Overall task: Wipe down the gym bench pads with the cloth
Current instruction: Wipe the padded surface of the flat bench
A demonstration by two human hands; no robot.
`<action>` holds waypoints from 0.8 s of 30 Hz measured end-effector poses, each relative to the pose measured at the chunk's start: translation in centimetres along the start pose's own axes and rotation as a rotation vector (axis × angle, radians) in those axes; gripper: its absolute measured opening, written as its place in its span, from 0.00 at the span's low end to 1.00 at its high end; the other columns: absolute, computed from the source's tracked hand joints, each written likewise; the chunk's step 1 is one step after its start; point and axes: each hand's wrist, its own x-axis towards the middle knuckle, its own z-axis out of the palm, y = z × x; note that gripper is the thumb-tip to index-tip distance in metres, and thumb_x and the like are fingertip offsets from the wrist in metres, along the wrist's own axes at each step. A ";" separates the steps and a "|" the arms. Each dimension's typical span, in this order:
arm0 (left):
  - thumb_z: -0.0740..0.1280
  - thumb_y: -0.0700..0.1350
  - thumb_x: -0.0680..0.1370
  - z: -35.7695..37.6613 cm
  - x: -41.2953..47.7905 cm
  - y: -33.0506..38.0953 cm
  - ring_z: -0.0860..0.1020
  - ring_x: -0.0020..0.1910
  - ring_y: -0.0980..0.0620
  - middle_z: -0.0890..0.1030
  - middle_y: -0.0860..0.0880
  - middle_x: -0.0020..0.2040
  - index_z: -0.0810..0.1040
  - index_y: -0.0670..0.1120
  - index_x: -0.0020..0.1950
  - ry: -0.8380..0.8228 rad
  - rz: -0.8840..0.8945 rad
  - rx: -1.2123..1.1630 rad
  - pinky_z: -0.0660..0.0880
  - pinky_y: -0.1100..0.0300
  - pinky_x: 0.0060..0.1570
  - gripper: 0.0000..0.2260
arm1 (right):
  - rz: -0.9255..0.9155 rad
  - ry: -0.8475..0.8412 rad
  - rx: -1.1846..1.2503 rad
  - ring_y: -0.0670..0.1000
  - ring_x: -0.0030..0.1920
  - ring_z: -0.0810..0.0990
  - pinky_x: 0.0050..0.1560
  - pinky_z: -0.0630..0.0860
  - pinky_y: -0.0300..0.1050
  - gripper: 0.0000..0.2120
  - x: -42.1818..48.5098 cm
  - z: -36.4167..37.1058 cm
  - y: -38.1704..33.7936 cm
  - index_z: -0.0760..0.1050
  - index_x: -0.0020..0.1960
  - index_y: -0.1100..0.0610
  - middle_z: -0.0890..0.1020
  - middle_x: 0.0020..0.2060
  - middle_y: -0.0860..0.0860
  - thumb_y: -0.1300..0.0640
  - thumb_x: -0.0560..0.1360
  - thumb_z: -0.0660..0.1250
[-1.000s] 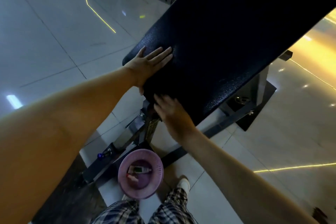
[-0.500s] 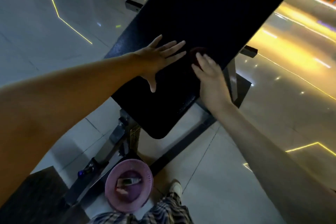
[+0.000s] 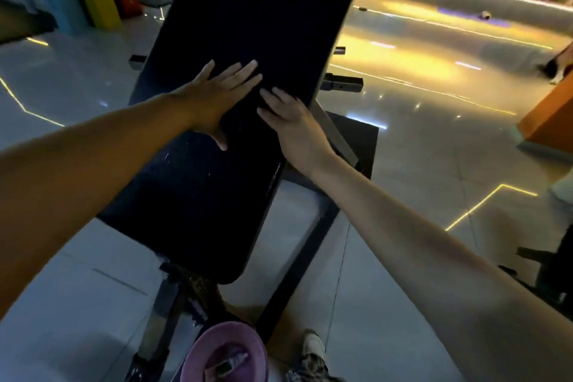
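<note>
Bench pad [image 3: 248, 25], near end: long, dark and sloping up and away from the person. Its rounded lower end hangs over the frame [image 3: 297, 263], with a pink tub [image 3: 198, 353] on the floor just below.
Left hand [image 3: 217, 96]: laid flat about halfway up the pad, fingers straight and spread, gripping nothing. It makes a good brace if it stays out of the wiping path.
Right hand [image 3: 291, 121]: just beside the left, near the pad's right edge, fingers down on the surface. I cannot tell whether they are clenched on anything.
Cloth: not to be made out against the dark pad. It may be under the right fingers, but that is a guess.
Stroke: even pressure and long overlapping passes from edge to edge, side seam included.
Far end: the pad runs up out of view. I'd step closer for it, not overreach.
</note>
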 end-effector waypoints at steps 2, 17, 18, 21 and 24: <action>0.80 0.62 0.59 -1.4 1.5 0.4 0.37 0.78 0.49 0.30 0.48 0.78 0.30 0.47 0.77 0.018 -0.051 -0.085 0.38 0.44 0.74 0.68 | 0.116 0.072 -0.013 0.57 0.76 0.55 0.76 0.50 0.52 0.20 2.8 -1.3 2.1 0.68 0.71 0.60 0.61 0.75 0.57 0.62 0.79 0.59; 0.80 0.62 0.58 -8.2 8.0 -1.8 0.31 0.76 0.45 0.23 0.48 0.73 0.29 0.56 0.76 -0.136 -0.136 -0.337 0.39 0.42 0.75 0.68 | 0.112 0.184 -0.007 0.61 0.72 0.65 0.72 0.51 0.52 0.22 5.4 -2.1 6.9 0.72 0.66 0.65 0.68 0.70 0.61 0.65 0.73 0.68; 0.80 0.62 0.59 -9.0 8.4 -2.2 0.31 0.76 0.45 0.23 0.48 0.74 0.29 0.55 0.76 -0.129 -0.156 -0.351 0.40 0.42 0.74 0.67 | 0.139 0.207 -0.020 0.63 0.70 0.67 0.71 0.54 0.53 0.20 7.0 -2.9 8.5 0.74 0.65 0.66 0.70 0.69 0.63 0.66 0.73 0.67; 0.79 0.61 0.62 -11.3 10.3 -2.3 0.32 0.77 0.44 0.23 0.48 0.74 0.29 0.54 0.76 -0.109 -0.194 -0.326 0.40 0.41 0.74 0.65 | 0.216 0.297 -0.036 0.62 0.72 0.65 0.73 0.58 0.55 0.19 11.8 -5.0 13.1 0.72 0.67 0.65 0.68 0.70 0.62 0.65 0.76 0.62; 0.77 0.62 0.65 -13.6 13.0 -1.9 0.34 0.77 0.44 0.25 0.48 0.75 0.29 0.53 0.76 -0.071 -0.201 -0.303 0.42 0.41 0.74 0.62 | 0.259 0.354 0.022 0.60 0.74 0.60 0.75 0.55 0.51 0.21 15.0 -6.3 16.5 0.69 0.70 0.64 0.63 0.73 0.61 0.66 0.77 0.61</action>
